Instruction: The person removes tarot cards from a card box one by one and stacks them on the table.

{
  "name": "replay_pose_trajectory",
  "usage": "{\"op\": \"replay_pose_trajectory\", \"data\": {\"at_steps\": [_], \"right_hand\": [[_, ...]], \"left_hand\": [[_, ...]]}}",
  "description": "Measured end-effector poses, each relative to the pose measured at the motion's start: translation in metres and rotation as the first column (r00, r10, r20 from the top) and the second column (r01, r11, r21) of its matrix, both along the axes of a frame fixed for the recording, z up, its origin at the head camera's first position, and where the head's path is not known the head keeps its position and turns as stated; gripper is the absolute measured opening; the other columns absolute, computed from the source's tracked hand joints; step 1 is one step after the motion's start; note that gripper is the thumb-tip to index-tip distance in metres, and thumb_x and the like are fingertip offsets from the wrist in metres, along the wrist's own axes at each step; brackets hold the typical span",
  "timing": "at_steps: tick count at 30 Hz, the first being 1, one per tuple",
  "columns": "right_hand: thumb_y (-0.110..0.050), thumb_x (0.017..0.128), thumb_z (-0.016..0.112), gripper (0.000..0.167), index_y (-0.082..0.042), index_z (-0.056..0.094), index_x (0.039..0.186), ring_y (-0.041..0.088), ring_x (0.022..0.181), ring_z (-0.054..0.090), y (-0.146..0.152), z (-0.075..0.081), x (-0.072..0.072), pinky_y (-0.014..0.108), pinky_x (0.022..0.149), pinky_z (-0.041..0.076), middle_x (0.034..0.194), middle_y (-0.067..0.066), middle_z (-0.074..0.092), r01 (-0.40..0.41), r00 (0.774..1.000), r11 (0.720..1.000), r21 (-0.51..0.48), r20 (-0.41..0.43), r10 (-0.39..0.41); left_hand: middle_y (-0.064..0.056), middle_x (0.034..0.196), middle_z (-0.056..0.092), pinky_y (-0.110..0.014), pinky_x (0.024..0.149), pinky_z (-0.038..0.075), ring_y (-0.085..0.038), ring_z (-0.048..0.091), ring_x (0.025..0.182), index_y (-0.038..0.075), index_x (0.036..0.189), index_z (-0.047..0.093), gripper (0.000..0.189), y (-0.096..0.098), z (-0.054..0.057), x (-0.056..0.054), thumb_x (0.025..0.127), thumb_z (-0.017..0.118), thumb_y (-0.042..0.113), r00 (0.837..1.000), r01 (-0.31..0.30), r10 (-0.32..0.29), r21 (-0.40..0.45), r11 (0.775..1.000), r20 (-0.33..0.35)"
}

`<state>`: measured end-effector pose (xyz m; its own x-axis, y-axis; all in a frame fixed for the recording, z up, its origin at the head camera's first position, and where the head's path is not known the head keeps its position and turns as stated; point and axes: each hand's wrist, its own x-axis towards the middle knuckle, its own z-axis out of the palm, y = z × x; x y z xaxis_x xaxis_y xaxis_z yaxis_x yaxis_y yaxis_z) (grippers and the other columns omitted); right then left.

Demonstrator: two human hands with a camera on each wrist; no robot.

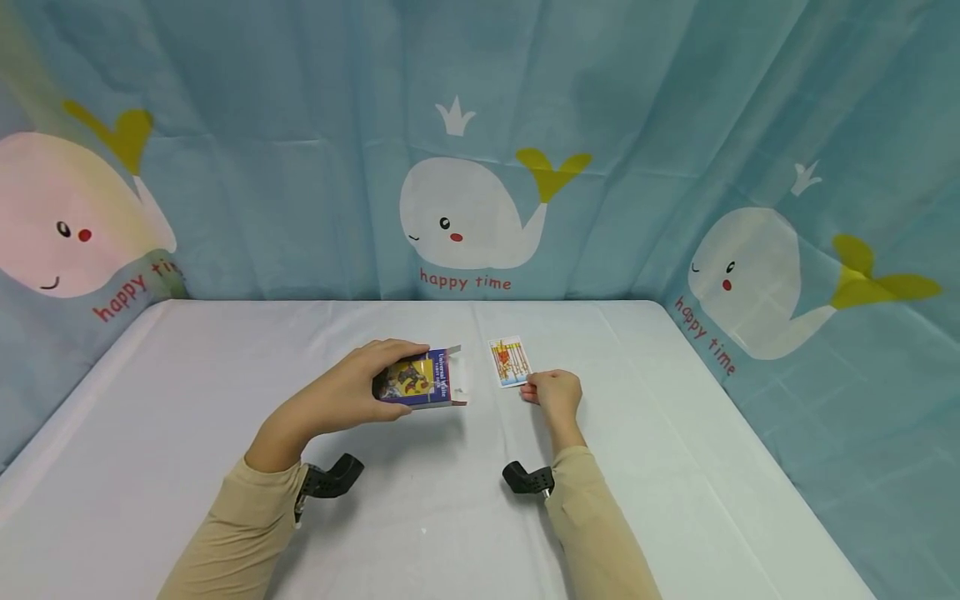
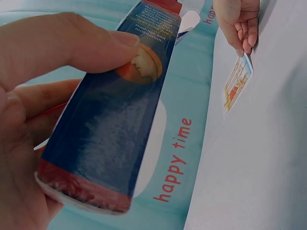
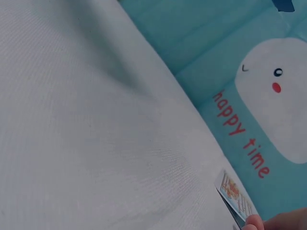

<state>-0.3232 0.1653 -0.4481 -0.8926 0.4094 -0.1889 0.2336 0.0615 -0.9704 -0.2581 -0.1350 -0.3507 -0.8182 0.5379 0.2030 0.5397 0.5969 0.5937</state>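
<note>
My left hand (image 1: 358, 383) grips a blue tarot deck box (image 1: 412, 379) above the table, thumb along one narrow side and fingers round the other. The box's flaps stand open at its right end, and its side shows dark blue with red ends in the left wrist view. A tarot card (image 1: 510, 362) with a picture of rods and a red-orange figure is to the right of the box. My right hand (image 1: 555, 396) pinches this card at its near right corner between thumb and fingers. In the right wrist view only fingertips (image 3: 254, 221) show at the card's edge.
A white cloth covers the table (image 1: 675, 500). Behind and beside it hangs a blue curtain (image 1: 300, 208) printed with whales. Black camera mounts (image 1: 333, 477) are strapped at both wrists, over beige sleeves.
</note>
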Motion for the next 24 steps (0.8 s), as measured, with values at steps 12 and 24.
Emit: {"op": "replay_pose_trajectory", "data": {"at_steps": [12,24], "right_hand": [[0.007,0.084,0.060,0.013,0.015,0.062,0.094,0.003,0.039,0.058,-0.0011,-0.0008,-0.0005,0.017,0.046,0.050,0.048,0.001,0.059,0.001,1.000,1.000,0.031,0.014,-0.002],[0.005,0.083,0.060,0.012,0.013,0.062,0.091,0.003,0.038,0.058,0.0006,-0.0030,-0.0043,0.017,0.046,0.050,0.048,0.001,0.061,-0.022,1.000,0.995,0.102,0.006,0.021]], "left_hand": [[-0.009,0.145,0.053,-0.048,0.096,0.043,-0.027,0.050,0.123,0.015,0.146,0.049,0.075,0.0001,-0.0010,-0.0003,0.079,0.082,0.015,1.000,0.000,0.000,-0.004,1.000,0.007],[-0.009,0.144,0.053,-0.049,0.097,0.043,-0.028,0.051,0.124,0.014,0.146,0.050,0.074,-0.0004,0.0001,-0.0007,0.079,0.081,0.015,1.000,0.000,0.000,-0.007,1.000,0.003]]}}
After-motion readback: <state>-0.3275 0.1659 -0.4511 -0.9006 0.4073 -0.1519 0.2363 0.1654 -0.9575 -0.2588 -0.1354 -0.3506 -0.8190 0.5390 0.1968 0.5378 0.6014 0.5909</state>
